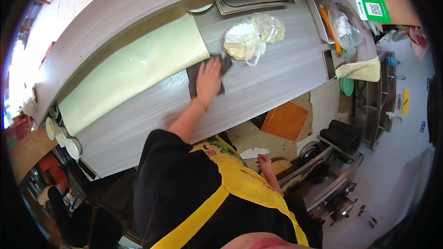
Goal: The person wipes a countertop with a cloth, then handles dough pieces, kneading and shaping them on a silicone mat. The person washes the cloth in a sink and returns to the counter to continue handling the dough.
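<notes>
My left hand [209,79] presses down on a dark cloth [193,79], which lies on the grey wood-grain counter [277,65]. The cloth's far edge meets the corner of a pale yellow sheet [138,62] spread over the counter's left part. Just beyond my fingers sits a tied clear plastic bag [244,39] with a pale, dough-like mass inside. A second, smaller bag [271,29] of similar contents touches it. Down at my right side, my right hand [264,164] hangs below counter height beside my yellow apron [242,176]; nothing shows in it, and its fingers are partly hidden.
A metal container [256,1] stands under the raised back ledge. On the right are a phone [328,64], a folded cream towel [360,69] and plastic bags [344,31]. White cups [73,148] line the left end. Another person's sleeve [62,211] shows at lower left.
</notes>
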`<act>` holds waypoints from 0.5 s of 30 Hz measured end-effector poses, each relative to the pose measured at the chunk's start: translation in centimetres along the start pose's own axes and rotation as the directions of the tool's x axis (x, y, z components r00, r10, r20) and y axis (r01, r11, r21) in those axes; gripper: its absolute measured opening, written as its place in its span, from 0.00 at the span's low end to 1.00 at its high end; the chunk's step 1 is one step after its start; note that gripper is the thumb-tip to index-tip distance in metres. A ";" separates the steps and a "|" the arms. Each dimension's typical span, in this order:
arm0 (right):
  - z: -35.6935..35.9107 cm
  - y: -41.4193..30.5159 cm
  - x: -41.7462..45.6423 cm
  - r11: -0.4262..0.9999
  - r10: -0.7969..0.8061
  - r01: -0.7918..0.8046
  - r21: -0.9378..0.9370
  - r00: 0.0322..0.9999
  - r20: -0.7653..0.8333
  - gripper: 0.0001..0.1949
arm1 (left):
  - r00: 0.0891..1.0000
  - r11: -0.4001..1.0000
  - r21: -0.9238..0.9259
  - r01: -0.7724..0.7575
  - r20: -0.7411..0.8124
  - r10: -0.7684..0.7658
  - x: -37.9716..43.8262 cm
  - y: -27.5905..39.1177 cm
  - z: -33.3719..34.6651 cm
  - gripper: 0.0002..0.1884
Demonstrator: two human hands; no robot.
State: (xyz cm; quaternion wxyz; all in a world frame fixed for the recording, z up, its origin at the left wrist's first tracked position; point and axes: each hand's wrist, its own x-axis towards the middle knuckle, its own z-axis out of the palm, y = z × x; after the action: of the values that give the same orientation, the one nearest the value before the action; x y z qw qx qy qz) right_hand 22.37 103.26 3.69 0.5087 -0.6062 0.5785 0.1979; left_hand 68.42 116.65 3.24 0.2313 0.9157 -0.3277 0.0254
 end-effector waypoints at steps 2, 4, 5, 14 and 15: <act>0.1 0.0 0.1 1.000 0.009 -0.009 0.024 1.000 -0.003 0.12 | 0.977 0.986 -0.022 -0.162 0.134 0.164 -4.0 3.3 1.2 0.24; 0.0 -0.2 0.1 0.999 0.031 -0.031 -0.011 0.999 0.029 0.13 | 0.854 0.865 -0.252 -0.434 0.192 0.484 -4.0 6.0 1.7 0.24; -0.1 -0.5 0.3 0.999 0.039 -0.037 -0.033 0.998 0.045 0.13 | 0.755 0.747 -0.349 -0.565 0.145 0.639 -2.8 6.7 1.8 0.24; -0.8 -2.4 0.9 0.997 -0.043 0.043 0.067 0.999 -0.010 0.13 | 0.970 0.974 -0.166 -0.154 0.160 0.180 4.0 -0.2 -1.8 0.30; -1.2 -2.7 0.9 0.994 -0.074 0.074 0.079 0.997 -0.011 0.13 | 0.986 0.980 -0.169 -0.103 0.110 0.123 3.6 -2.4 -1.6 0.31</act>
State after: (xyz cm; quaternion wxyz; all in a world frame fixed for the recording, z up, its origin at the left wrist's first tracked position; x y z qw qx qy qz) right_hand 24.64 101.27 4.53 0.5369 -0.6074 0.5650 0.1536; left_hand 72.84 116.86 4.41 0.2836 0.8734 -0.3936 -0.0433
